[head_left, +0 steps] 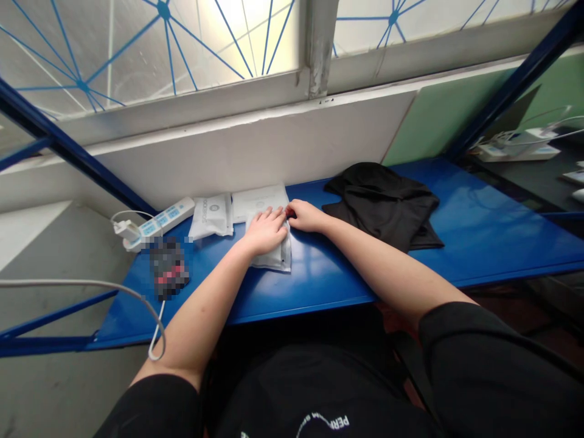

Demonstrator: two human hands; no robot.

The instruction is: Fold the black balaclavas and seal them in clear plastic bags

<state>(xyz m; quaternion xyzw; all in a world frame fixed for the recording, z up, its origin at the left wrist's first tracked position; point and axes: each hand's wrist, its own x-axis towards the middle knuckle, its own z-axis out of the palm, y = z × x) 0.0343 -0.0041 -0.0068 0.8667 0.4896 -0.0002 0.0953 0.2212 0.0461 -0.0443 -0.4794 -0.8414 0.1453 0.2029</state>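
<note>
My left hand [266, 231] lies flat, fingers stretched, on a clear plastic bag [275, 258] with pale contents on the blue shelf [479, 225]. My right hand [305, 215] is beside it, fingers curled in a pinch at the bag's upper right edge. Two more white plastic packets lie just behind: one [212, 215] to the left and one [258, 199] directly behind my hands.
A folded black garment [383, 204] lies right of my hands. A white power strip [155, 224] with a plug and a blurred dark object [168, 266] sit at the left. A white cable [91, 284] hangs over the shelf's left front. Wall and window behind.
</note>
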